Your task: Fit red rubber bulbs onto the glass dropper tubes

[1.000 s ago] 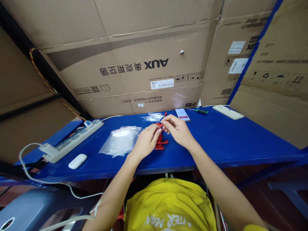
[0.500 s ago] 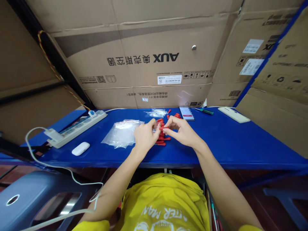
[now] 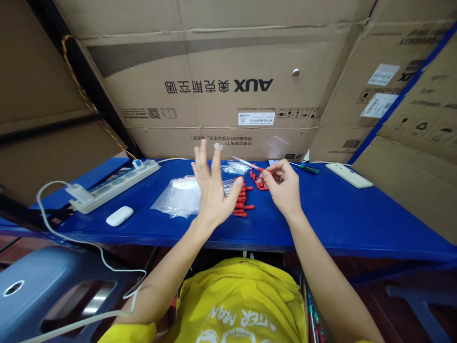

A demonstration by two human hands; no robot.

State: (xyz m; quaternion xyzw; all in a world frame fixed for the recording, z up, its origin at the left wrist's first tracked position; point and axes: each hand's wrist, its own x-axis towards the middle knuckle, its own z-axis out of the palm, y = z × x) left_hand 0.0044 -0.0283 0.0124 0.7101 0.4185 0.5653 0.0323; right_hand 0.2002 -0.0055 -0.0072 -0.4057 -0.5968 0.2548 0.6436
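My right hand [image 3: 285,188] pinches the red rubber bulb of a glass dropper [image 3: 246,163], whose clear tube points up and to the left. Raised over the table, my left hand [image 3: 213,193] has its fingers spread and holds nothing. Beneath and beside it lies a row of red-bulbed droppers [image 3: 241,207], their tubes partly covered by the hand. Loose glass tubes [image 3: 233,167] form a small pile farther back. A scatter of loose red rubber bulbs [image 3: 254,176] lies close to my right fingers.
Clear plastic bags [image 3: 176,196] lie left of my left hand. Farther left are a white earbud case [image 3: 120,216] and a power strip [image 3: 116,186] with a cable. A green-handled screwdriver [image 3: 309,168] and a pale phone [image 3: 348,175] lie at the right, before a cardboard wall [image 3: 221,62].
My hands have come apart. The left opened and lifted with its fingers spread; the right moved right and up, carrying the dropper with its tube now in plain view.
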